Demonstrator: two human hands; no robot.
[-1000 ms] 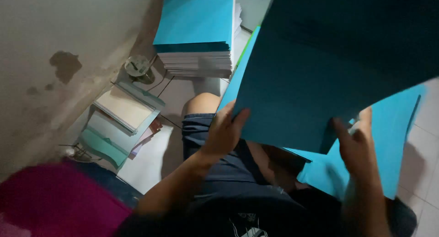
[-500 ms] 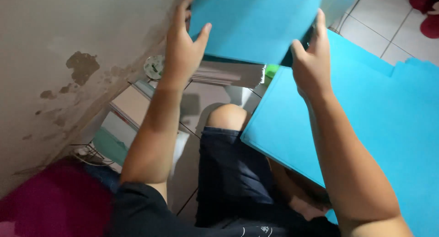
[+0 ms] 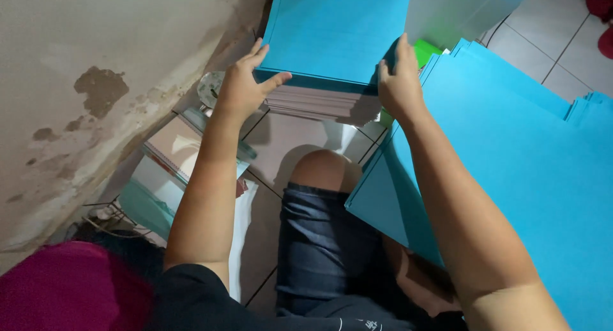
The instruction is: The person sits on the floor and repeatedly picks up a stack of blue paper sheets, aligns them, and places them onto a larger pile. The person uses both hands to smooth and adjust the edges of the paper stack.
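Blue sheet [image 3: 335,31]: large, flat, lying on top of a tall stack of sheets [image 3: 319,104] on the tiled floor [image 3: 284,136], close against the stained wall [image 3: 96,69]. Near edge of sheet held at both corners.

Left hand [image 3: 242,85]: at the sheet's near left corner. Fingers [image 3: 255,53] spread and laid along the left edge, thumb stretched across the near edge; palm against the side of the stack.

Right hand [image 3: 399,82]: at the sheet's near right corner. Fingers [image 3: 402,47] close together, curled over the edge and pressing down on the sheet's top face.

Sheet thus spanning the gap between the two hands, extending away from them toward the top of the view.

Second pile of blue sheets [image 3: 511,165]: to the right, fanned and overlapping, resting across the lap and under the right forearm; well apart from the stack's top sheet.

Green item [image 3: 424,50]: small, bright, partly hidden between stack and fanned pile.

Bare knee [image 3: 325,168] and dark shorts [image 3: 319,241]: below the stack, between the arms.

Pale flat boxes or books [image 3: 169,158]: on the floor by the wall, left of the left arm; kind not clear.

Round object [image 3: 209,88]: beside the stack's left corner, partly covered by the left hand.

Magenta cloth [image 3: 70,286]: bottom left corner.
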